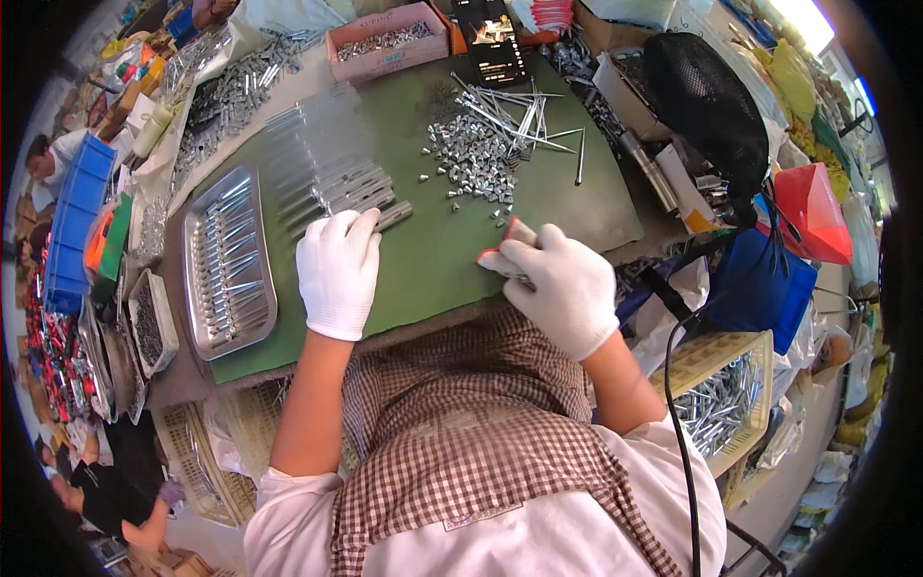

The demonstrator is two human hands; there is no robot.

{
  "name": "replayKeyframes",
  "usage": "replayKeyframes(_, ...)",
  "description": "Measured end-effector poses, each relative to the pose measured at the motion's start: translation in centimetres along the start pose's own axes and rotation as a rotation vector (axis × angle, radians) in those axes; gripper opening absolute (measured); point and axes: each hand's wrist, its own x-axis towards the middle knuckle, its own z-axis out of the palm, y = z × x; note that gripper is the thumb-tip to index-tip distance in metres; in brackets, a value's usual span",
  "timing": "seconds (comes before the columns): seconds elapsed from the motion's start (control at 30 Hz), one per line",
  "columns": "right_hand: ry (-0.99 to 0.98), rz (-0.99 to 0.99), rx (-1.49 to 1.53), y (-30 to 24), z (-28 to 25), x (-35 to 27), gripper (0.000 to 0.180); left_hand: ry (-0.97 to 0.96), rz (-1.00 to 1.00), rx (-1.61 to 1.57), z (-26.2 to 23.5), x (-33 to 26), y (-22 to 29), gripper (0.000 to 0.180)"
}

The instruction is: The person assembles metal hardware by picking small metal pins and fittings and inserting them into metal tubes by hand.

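Observation:
My left hand [338,271], in a white knit glove, is curled at the near ends of a row of grey metal tubes [380,192]. Its fingers are pressed together, and whatever they pinch is hidden. My right hand [565,288], gloved too, hovers over the mat's near edge. Grey tips with red edges show at its thumb and forefinger, perhaps finger covers. A small greyish thing lies beneath its fingers, too covered to name. Beyond it is a pile of small silver metal pieces [471,154], with long thin metal rods [524,120] strewn across the far side.
A metal tray [270,313] of rod-shaped parts stands left on the green mat [423,260]. At the back are a pink box [389,58] of small parts and a phone [490,43]. A black mesh bag [707,106] and a crate [760,385] of metal pieces flank the right.

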Motion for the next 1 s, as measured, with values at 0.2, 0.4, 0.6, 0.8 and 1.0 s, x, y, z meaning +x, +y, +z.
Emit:
replayKeyframes(0.2, 0.185, 0.21, -0.027, 4.1, -1.2, -2.0, 0.019, -0.001, 0.017, 0.007, 0.2, 0.1, -0.1, 0.023)
replayKeyframes(0.4, 0.202, 0.596, -0.253, 9.5, -3.4, -3.6, 0.021, 0.023, 0.031, 0.002, 0.1, 0.0, 0.1, 0.023)
replayKeyframes(0.6, 0.607, 0.446, -0.116, 9.3, -4.8, -0.4, 0.021, -0.064, -0.022, 0.028, 0.2, -0.2, 0.3, 0.024)
replayKeyframes(0.8, 0.868, 0.199, -0.172, 11.9, -4.1, 12.4, 0.025, -0.079, -0.05, -0.102, 0.3, -0.5, -0.3, 0.025)
replayKeyframes(1.0, 0.533, 0.488, -0.407, 18.8, -2.9, 16.7, 0.027, -0.097, -0.033, -0.156, 0.3, 0.2, 0.3, 0.021)
